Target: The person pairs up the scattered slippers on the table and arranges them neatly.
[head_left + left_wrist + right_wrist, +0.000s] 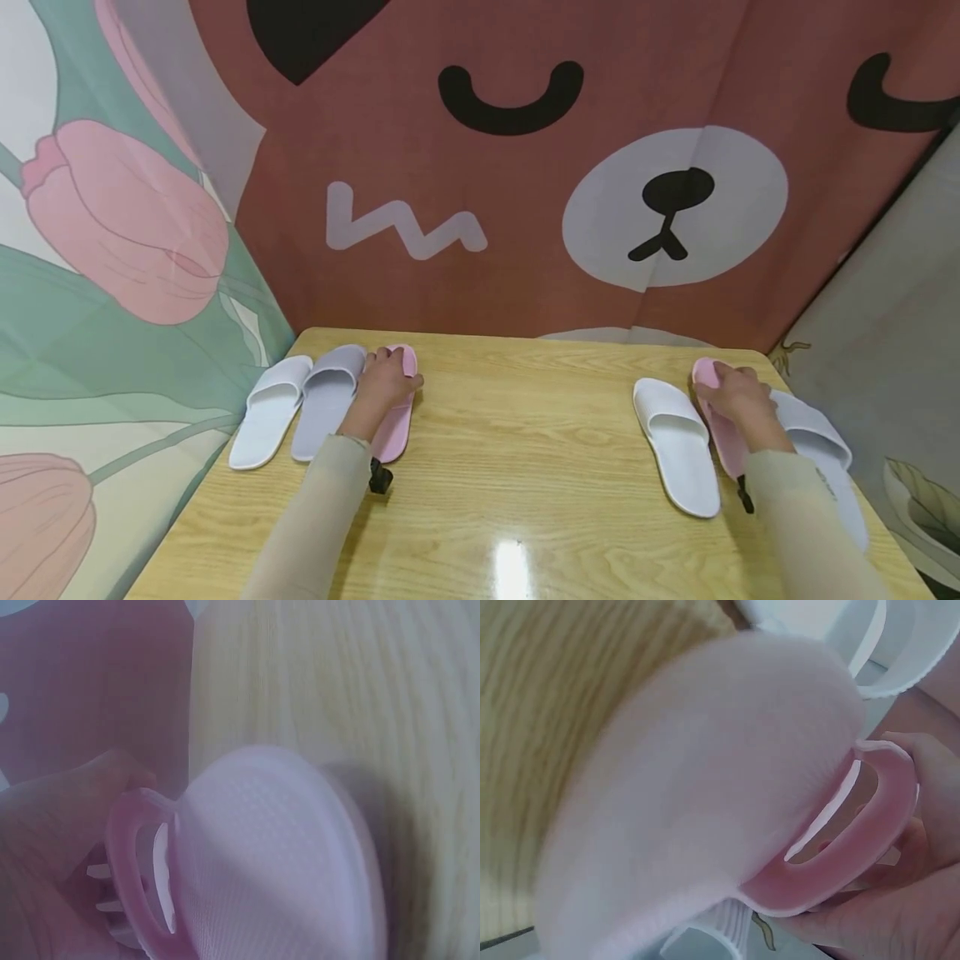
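At the far left of the table, my left hand (386, 383) grips a pink slipper (394, 429) by its upper strap. The left wrist view has that slipper's textured sole (277, 847) filling the middle, with fingers around the strap. Toward the right, another pink slipper (726, 437) is held at its strap by my right hand (742, 398). Seen from the right wrist, its sole (697, 772) is blurred and the thumb and fingers wrap the strap. Beside the left one lies a pale grey slipper (322, 421); a white slipper (682, 458) and a grey slipper (840, 487) flank the right one.
Another white slipper (262, 425) lies at the table's left edge. The wooden table (525, 417) meets a hanging brown bear-print cloth (525, 292) at the back. Printed cloths (120, 375) also border the sides. Small black wrist devices (380, 477) hang under the wrists.
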`<state>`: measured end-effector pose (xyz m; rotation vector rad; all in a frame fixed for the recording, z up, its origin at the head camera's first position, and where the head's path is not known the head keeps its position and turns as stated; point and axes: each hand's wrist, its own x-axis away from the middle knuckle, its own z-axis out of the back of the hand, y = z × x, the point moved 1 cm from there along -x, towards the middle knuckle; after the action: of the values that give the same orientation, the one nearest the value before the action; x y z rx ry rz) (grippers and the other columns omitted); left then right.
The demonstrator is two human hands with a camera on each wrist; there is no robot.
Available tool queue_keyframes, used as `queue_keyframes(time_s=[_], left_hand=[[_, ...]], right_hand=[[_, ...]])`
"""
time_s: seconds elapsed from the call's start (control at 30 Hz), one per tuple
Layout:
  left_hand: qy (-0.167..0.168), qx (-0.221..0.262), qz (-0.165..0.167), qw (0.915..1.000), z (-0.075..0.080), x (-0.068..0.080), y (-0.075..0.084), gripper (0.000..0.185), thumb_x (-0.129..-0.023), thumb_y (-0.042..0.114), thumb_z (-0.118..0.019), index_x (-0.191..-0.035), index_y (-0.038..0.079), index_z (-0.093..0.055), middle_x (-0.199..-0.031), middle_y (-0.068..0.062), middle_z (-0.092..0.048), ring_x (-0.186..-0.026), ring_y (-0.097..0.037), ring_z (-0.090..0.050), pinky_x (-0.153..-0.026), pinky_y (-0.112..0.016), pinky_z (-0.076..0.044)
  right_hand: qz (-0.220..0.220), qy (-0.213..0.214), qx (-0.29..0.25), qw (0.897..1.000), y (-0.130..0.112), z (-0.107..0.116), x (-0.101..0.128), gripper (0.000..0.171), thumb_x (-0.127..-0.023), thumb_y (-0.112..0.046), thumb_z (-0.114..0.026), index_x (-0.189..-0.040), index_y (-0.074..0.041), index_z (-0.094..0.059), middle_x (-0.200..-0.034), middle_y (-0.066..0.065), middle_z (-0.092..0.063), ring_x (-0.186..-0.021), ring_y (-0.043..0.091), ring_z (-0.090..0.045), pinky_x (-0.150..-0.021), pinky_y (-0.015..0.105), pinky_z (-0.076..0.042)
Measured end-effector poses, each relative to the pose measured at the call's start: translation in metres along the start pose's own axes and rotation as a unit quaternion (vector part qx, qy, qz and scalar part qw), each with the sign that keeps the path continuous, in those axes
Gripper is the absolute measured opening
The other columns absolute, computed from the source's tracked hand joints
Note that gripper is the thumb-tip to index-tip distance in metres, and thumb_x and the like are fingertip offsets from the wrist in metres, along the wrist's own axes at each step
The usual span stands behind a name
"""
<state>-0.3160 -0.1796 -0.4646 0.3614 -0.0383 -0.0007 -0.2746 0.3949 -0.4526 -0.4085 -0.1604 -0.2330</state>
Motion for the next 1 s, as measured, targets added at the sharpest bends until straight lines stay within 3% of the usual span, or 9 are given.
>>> queue_keyframes(time_s=[0.27,0.53,0.8,1.0], left_hand=[[-0.004,-0.011,-0.009,0.9999,0.005,0.003,0.008,0.077,-0.093,0.044,-0.064,-0.151,-0.001,-0.041,-0.150,-0.029,-0.038,-0.138,-0.047,-0.034,-0.103,-0.063,-0.042],[-0.009,-0.016,-0.020,0.9996,0.009,0.000,0.020,0.079,-0.092,0.045,-0.064,-0.152,0.000,-0.040,-0.153,-0.029,-0.036,-0.141,-0.047,-0.031,-0.104,-0.065,-0.040],[0.005,-0.010,-0.030,0.9995,0.010,0.000,0.027,0.077,-0.092,0.045,-0.067,-0.150,0.001,-0.043,-0.151,-0.027,-0.039,-0.139,-0.046,-0.034,-0.102,-0.069,-0.039],[-0.001,0.005,-0.035,0.9994,0.011,0.000,0.027,0.079,-0.092,0.046,-0.067,-0.150,-0.001,-0.042,-0.149,-0.028,-0.039,-0.138,-0.047,-0.034,-0.102,-0.067,-0.040]], right_hand=[[0.008,0.028,0.008,1.000,-0.009,0.008,0.002,0.082,-0.098,-0.042,-0.053,-0.156,0.005,-0.021,-0.143,0.047,-0.019,-0.120,0.072,-0.028,-0.093,0.078,-0.032],[-0.021,0.012,-0.006,1.000,-0.024,0.013,-0.001,0.088,-0.098,-0.050,-0.054,-0.159,0.001,-0.016,-0.149,0.045,-0.016,-0.125,0.067,-0.025,-0.099,0.077,-0.028],[0.019,0.016,0.003,1.000,-0.039,0.016,0.001,0.088,-0.097,-0.051,-0.053,-0.157,0.005,-0.019,-0.150,0.046,-0.014,-0.125,0.072,-0.025,-0.096,0.081,-0.026],[0.020,0.002,-0.008,1.000,-0.048,0.016,0.003,0.089,-0.097,-0.053,-0.052,-0.159,0.002,-0.018,-0.152,0.044,-0.014,-0.125,0.070,-0.024,-0.096,0.080,-0.028]])
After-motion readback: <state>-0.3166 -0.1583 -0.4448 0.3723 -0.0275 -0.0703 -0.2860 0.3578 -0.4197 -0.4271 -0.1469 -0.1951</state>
